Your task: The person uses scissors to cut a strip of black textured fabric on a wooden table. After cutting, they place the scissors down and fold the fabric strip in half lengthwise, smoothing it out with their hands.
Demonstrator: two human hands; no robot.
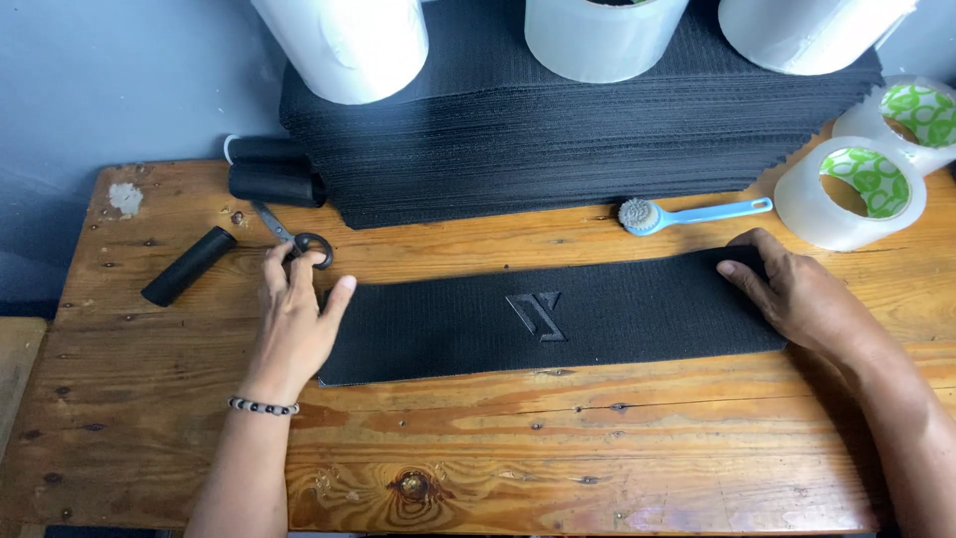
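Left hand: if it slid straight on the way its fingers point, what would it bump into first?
The left hand points up the table, fingertips already at the scissors. Those come first; beyond them lies the stack of black mats, though depth is hard to judge.

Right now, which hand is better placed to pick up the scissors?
The left hand, probably. Its fingertips already lie beside the scissors, at the left end of the black mat. The right hand rests on the mat's far right end, well away.

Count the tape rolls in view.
5: three large white rolls atop the black stack, cut off by the frame; two clear tape rolls at right. More may be hidden.
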